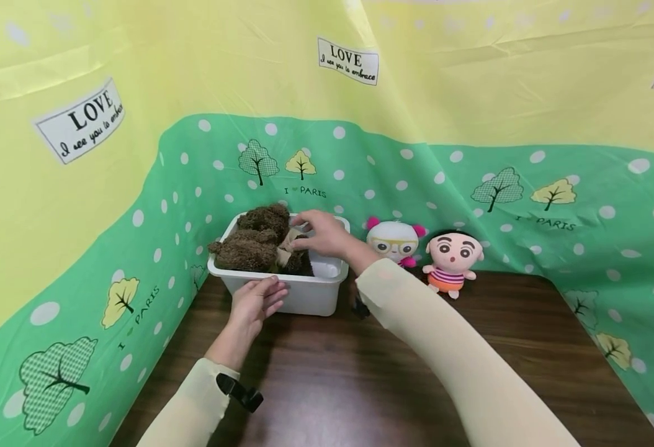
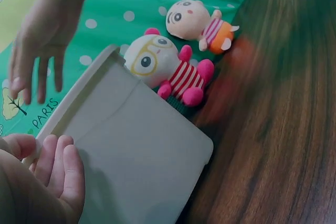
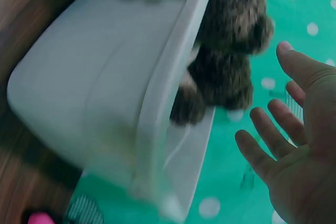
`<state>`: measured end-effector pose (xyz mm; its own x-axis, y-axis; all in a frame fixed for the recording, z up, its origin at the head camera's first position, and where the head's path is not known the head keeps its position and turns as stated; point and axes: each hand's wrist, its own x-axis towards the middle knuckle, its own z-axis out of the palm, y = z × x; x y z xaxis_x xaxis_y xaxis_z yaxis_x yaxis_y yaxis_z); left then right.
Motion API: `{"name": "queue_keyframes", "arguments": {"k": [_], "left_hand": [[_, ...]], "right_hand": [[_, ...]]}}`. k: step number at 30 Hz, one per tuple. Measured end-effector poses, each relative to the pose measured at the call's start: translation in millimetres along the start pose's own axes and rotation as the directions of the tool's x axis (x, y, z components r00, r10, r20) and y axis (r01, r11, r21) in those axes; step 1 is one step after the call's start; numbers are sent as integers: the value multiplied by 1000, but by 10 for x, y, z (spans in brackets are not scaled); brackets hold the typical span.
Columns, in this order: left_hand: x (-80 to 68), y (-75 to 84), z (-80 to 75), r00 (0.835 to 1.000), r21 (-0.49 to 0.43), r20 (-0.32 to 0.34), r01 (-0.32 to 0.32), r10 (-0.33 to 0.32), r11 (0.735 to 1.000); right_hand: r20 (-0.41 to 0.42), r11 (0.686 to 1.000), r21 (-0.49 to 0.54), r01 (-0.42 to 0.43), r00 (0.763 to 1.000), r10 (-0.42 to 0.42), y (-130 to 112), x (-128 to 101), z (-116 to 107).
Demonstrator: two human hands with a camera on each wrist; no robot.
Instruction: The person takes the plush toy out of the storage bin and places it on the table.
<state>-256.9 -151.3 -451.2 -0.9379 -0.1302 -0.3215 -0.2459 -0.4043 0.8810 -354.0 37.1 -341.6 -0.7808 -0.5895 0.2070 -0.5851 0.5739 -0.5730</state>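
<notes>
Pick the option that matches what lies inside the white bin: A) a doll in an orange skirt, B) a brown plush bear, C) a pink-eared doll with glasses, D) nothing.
B: the brown plush bear fills the white bin, while both dolls sit outside on the table beside it.

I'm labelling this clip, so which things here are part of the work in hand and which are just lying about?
In use:
white tub, steadied by the left hand
brown teddy bear inside it, under the open right hand

Lying about:
doll with glasses
doll in striped shirt
wooden table
</notes>
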Motion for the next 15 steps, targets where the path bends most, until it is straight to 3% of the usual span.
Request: {"name": "queue_keyframes", "arguments": {"k": [6, 15], "left_hand": [[17, -39, -14, 1000, 10, -4, -3, 4, 1000], [29, -61, 15, 999, -13, -21, -41, 40, 999]], "right_hand": [[48, 1000, 21, 20, 999, -21, -214, 144, 336], [69, 987, -163, 8, 998, 3, -385, 329, 586]]}}
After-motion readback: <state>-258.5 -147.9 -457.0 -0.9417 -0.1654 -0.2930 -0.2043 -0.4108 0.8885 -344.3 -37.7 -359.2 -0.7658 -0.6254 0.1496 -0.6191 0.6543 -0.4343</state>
